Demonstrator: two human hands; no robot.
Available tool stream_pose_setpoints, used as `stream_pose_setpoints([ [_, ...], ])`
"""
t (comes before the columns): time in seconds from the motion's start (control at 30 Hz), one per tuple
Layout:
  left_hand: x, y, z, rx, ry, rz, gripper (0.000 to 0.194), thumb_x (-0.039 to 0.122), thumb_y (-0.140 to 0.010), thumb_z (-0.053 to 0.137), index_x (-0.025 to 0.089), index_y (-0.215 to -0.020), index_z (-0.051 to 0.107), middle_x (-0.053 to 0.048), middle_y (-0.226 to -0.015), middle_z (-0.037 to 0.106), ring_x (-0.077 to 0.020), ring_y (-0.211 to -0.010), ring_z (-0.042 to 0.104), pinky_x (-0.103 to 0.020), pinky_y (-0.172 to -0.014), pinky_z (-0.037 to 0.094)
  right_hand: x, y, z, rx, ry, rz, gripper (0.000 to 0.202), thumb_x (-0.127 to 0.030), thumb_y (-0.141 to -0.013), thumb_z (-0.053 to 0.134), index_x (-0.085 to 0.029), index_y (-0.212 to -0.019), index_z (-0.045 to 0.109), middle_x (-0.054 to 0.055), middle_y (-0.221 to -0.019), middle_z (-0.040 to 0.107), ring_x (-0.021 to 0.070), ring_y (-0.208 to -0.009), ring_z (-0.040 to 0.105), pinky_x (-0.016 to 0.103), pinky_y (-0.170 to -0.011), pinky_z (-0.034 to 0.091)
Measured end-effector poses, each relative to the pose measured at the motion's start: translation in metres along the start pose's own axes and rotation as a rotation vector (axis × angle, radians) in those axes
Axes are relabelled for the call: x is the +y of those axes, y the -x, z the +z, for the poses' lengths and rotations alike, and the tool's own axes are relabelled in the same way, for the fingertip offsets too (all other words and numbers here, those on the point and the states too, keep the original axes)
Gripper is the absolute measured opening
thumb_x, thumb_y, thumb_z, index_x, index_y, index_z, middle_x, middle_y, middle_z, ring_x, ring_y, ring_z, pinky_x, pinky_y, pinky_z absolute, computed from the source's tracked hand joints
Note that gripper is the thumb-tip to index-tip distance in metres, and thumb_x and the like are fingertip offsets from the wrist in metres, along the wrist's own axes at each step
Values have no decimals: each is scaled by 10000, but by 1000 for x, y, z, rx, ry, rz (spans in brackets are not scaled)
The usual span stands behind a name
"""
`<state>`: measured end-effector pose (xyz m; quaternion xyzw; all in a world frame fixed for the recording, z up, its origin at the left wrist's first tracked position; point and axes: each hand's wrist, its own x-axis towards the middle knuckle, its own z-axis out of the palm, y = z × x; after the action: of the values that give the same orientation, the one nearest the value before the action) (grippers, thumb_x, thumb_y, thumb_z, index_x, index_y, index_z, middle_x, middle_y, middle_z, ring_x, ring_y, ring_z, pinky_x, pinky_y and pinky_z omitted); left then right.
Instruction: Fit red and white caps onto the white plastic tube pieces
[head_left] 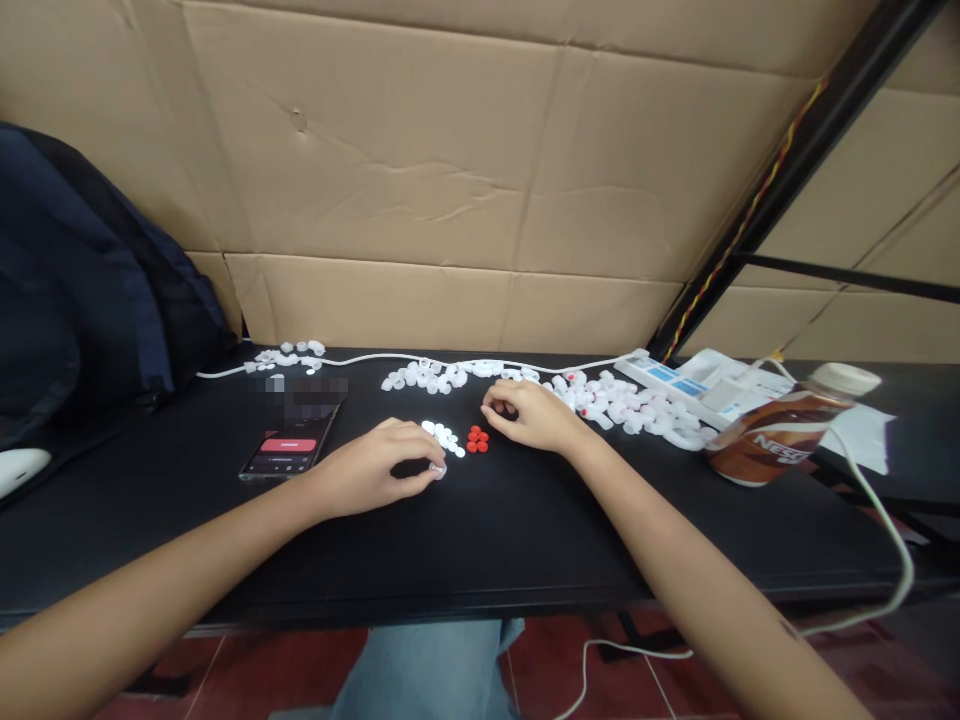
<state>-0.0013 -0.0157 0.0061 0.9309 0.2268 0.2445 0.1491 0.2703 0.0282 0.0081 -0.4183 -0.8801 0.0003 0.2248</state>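
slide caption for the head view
Left hand pinching a small whitish piece by round white pieces, right hand near round red pieces, over a black tabletop.

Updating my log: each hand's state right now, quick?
Left hand: closed, pinching a small white piece.
Right hand: curled; cannot tell whether it holds anything.

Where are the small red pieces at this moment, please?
In the head view, the small red pieces lie centrally on the black table, between the left hand and right hand, just right of the white discs.
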Motion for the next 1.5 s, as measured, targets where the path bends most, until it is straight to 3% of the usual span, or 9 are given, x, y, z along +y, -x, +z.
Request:
stream_pose_setpoints([
  [0.27, 3, 1, -5, -72, -84, 2, 130, 244, -928, 540, 259, -1020, 630, 17, -1065, 657, -138, -1024, 598, -305, -953, 368, -1, 0, 0, -2, -4, -1, 118, -235, -856, 513, -194, -809, 613, 3, -722, 573, 127, -644, 499, 284, -664, 382],
  [0.47, -4, 1, -16, 16, -354, -100, 150, 236, -935, 491, 212, -1012, 619, -13, -1011, 653, -165, -959, 598, -320, -887, 373, -1, 0, -1, -8, -4, 5, 112, -234, -853, 514, -195, -809, 610, 2, -723, 568, 126, -641, 499, 288, -671, 382],
  [0.7, -13, 5, -26, -110, -590, -202, 154, 256, -892, 507, 193, -877, 647, -23, -838, 652, -189, -808, 590, -347, -797, 355, -1, 0, 0, -9, -2, 26, 108, -238, -849, 517, -198, -805, 607, -1, -725, 572, 124, -635, 504, 286, -660, 382],
  [0.83, -14, 5, -27, -128, -541, -229, 145, 232, -879, 509, 200, -843, 647, -5, -808, 653, -176, -782, 588, -342, -797, 362, -1, 0, 0, -6, -3, 25, 108, -234, -846, 514, -199, -807, 608, 2, -729, 576, 126, -638, 505, 286, -657, 382],
  [0.93, -11, 4, -24, -71, -428, -208, 131, 234, -879, 518, 211, -891, 646, -1, -870, 667, -174, -825, 604, -337, -822, 386, -1, 1, -1, -6, -1, 20, 114, -237, -851, 508, -201, -808, 607, 5, -727, 577, 130, -639, 503, 292, -665, 384],
  [1.17, 4, 1, -9, -28, -2, -15, 141, 233, -935, 518, 236, -1005, 641, -4, -1017, 670, -146, -963, 609, -297, -903, 432, -1, 0, -1, -12, 16, 24, 120, -240, -851, 506, -203, -810, 613, 18, -757, 591, 136, -656, 503, 292, -646, 377],
  [1.5, 3, -1, -4, -41, -51, -12, 148, 253, -942, 532, 255, -1040, 643, 6, -1065, 685, -149, -1028, 608, -313, -949, 393, -2, 0, -1, -4, 12, 9, 133, -245, -870, 506, -199, -821, 620, 10, -739, 584, 131, -647, 503, 291, -655, 388],
])
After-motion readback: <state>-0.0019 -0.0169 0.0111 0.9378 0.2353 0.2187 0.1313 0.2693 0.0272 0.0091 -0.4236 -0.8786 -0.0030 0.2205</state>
